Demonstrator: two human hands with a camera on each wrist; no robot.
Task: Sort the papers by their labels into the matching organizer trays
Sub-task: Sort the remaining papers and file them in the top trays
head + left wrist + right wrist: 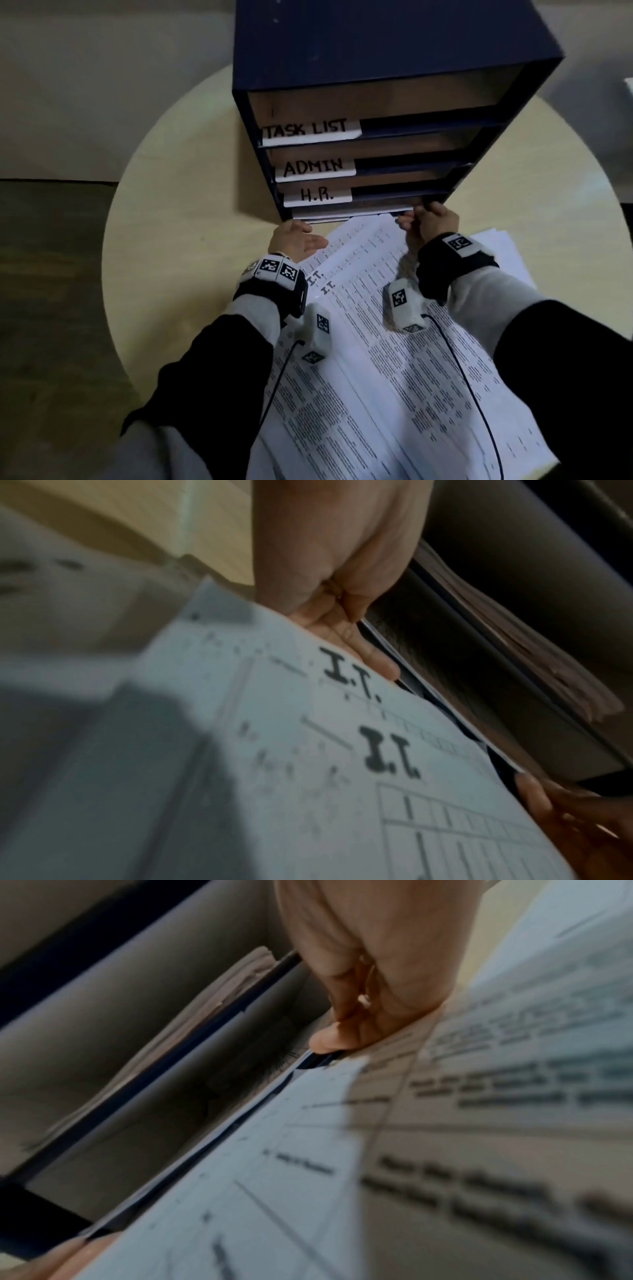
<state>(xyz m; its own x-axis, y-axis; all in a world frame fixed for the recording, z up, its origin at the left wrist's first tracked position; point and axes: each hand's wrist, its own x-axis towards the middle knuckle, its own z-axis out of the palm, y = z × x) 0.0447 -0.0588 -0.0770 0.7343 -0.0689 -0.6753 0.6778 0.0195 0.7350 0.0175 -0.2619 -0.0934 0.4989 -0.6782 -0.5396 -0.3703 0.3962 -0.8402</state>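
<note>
Thin printed I.T. papers (370, 308), long axis toward the dark blue organizer (376, 85) on the round pale worktop (171, 205), are flanked by the flat, straight-fingered left hand (294, 240); their far edge is pinched by the right hand (428, 221).

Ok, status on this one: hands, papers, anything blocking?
Left hand open, flat against I.T. papers. Right hand pinching their far edge at bottom tray mouth. Nothing blocking visible.

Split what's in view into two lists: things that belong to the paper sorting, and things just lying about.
Belongs to the job:
- dark blue four-tray organizer, trays labelled TASK LIST, ADMIN, H.R.
- white printed sheets marked I.T., at the bottom tray's mouth
- left hand, flat beside the sheets
- right hand, gripping the sheets' far edge

Just lying about:
- round pale wooden table
- spare white paper stack on the right
</note>
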